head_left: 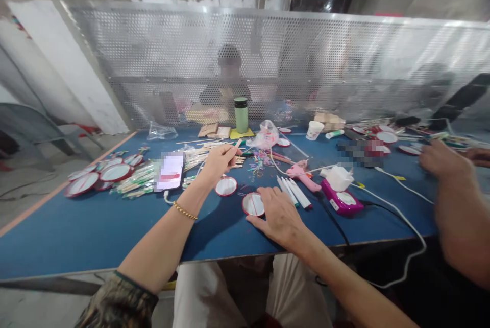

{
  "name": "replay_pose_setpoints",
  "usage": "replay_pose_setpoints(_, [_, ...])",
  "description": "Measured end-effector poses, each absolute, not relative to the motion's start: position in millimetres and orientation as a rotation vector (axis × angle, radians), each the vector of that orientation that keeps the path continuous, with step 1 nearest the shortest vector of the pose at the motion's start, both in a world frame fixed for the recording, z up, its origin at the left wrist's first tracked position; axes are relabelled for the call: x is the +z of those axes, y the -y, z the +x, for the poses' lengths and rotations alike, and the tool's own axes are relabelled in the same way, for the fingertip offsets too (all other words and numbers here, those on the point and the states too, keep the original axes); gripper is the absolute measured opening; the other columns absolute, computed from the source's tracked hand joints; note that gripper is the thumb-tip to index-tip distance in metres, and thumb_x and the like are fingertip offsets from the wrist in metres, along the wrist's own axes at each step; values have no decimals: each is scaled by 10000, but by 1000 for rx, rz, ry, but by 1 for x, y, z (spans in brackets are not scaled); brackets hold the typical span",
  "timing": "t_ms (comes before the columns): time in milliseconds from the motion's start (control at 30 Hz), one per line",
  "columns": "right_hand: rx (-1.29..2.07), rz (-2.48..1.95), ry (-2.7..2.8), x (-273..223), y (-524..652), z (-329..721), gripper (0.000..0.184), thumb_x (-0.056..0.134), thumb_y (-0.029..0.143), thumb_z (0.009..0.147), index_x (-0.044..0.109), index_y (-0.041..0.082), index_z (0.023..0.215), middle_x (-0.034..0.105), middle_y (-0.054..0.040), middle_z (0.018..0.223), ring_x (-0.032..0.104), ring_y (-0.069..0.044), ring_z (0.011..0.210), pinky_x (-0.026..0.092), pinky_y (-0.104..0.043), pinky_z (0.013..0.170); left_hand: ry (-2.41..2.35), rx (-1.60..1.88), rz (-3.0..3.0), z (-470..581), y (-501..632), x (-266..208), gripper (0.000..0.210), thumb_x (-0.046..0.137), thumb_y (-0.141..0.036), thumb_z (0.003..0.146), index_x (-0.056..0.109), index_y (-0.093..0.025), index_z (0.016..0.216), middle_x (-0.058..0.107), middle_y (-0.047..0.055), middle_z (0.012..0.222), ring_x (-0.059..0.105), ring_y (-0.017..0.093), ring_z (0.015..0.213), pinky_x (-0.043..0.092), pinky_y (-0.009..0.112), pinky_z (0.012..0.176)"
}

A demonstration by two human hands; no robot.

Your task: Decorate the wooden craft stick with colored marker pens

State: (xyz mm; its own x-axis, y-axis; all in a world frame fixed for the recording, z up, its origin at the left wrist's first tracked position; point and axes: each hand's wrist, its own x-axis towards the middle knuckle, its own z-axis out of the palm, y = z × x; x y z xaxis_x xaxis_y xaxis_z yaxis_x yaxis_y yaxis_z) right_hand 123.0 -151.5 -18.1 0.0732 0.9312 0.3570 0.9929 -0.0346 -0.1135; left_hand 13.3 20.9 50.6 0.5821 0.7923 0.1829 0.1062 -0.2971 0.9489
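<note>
My left hand [221, 163] is closed in a pinch above the table, with a flat wooden stick [238, 143] poking up from its fingers. Palm down, my right hand [281, 215] lies on the table with fingers stretched out, its fingertips and thumb at the edge of a small round white disc with a red rim [252, 205]. A thin line crosses that disc. Just below my left hand rests a second red-rimmed disc [226, 186]. Bent paper clips or small wires lie between the discs. Several white markers [298, 194] are beside my right hand.
A pink glue gun [303, 174], a purple power strip [342, 200] and trailing cables lie to the right. At left are stacked discs [115, 171], wrapped sticks [138, 181] and a phone [170, 171]. Behind stands a green bottle [241, 115]. A co-worker's hand [444, 162] works at far right.
</note>
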Motion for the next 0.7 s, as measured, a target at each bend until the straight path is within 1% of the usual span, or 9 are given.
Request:
replay_pose_setpoints(133, [-303, -2019, 1911, -24, 146, 128, 463, 744, 462, 824, 592, 148, 1128, 683, -134, 1049, 626, -322, 967, 483, -419, 804, -793, 831, 1845, 10, -24, 53, 254, 457, -229, 939, 632, -142, 776, 484, -44, 516, 326, 58, 421, 259, 220, 462])
replay_pose_setpoints(267, [-323, -1971, 1931, -27, 138, 135, 469, 729, 448, 828, 590, 141, 1155, 690, -136, 1043, 639, -321, 958, 483, -416, 806, -825, 788, 1986, 13, -23, 52, 285, 440, -241, 945, 636, -148, 761, 480, -43, 515, 390, 81, 473, 331, 222, 514])
replay_pose_setpoints(367, [-345, -1930, 1928, -30, 133, 140, 476, 714, 436, 829, 584, 136, 1176, 694, -137, 1056, 644, -320, 961, 483, -417, 810, -845, 690, 2128, 13, -22, 50, 292, 429, -229, 944, 649, -144, 772, 502, -33, 532, 456, 96, 516, 379, 223, 556])
replay_pose_setpoints(433, [-380, -1915, 1923, -34, 132, 142, 477, 703, 431, 830, 585, 128, 1179, 692, -143, 1061, 642, -319, 955, 480, -418, 804, -865, 589, 2237, 12, -22, 48, 294, 416, -210, 946, 666, -141, 807, 557, -13, 575, 518, 108, 565, 411, 225, 594])
replay_pose_setpoints(533, [-450, -1905, 1899, -38, 133, 142, 461, 686, 420, 834, 595, 117, 1169, 690, -142, 1015, 635, -317, 922, 472, -420, 792, -922, 420, 2412, 11, -21, 46, 289, 412, -180, 943, 686, -141, 861, 670, 41, 738, 625, 144, 740, 460, 246, 714])
replay_pose_setpoints(567, [-470, -1902, 1889, -39, 133, 142, 453, 680, 416, 837, 597, 114, 1165, 689, -139, 999, 631, -316, 914, 469, -419, 791, -951, 356, 2468, 11, -20, 45, 253, 450, -191, 930, 693, -140, 878, 698, 64, 818, 648, 167, 825, 470, 263, 766])
replay_pose_setpoints(633, [-496, -1900, 1873, -41, 134, 141, 431, 666, 407, 845, 599, 119, 1158, 687, -134, 985, 624, -311, 910, 462, -412, 795, -1019, 214, 2566, 9, -17, 44, 196, 590, -271, 872, 704, -133, 952, 717, 115, 989, 659, 236, 986, 481, 310, 850])
replay_pose_setpoints(667, [-500, -1901, 1869, -42, 134, 141, 418, 659, 403, 850, 599, 124, 1155, 685, -132, 984, 620, -307, 915, 459, -407, 799, -1055, 141, 2604, 8, -15, 43, 282, 674, -329, 816, 703, -128, 1011, 707, 144, 1071, 653, 277, 1045, 486, 336, 874])
replay_pose_setpoints(700, [-501, -1903, 1866, -42, 134, 140, 409, 654, 400, 853, 597, 129, 1153, 684, -130, 983, 617, -305, 920, 456, -404, 803, -1088, 70, 2634, 6, -13, 44, 418, 743, -385, 752, 697, -123, 1074, 688, 173, 1143, 648, 316, 1080, 494, 361, 883])
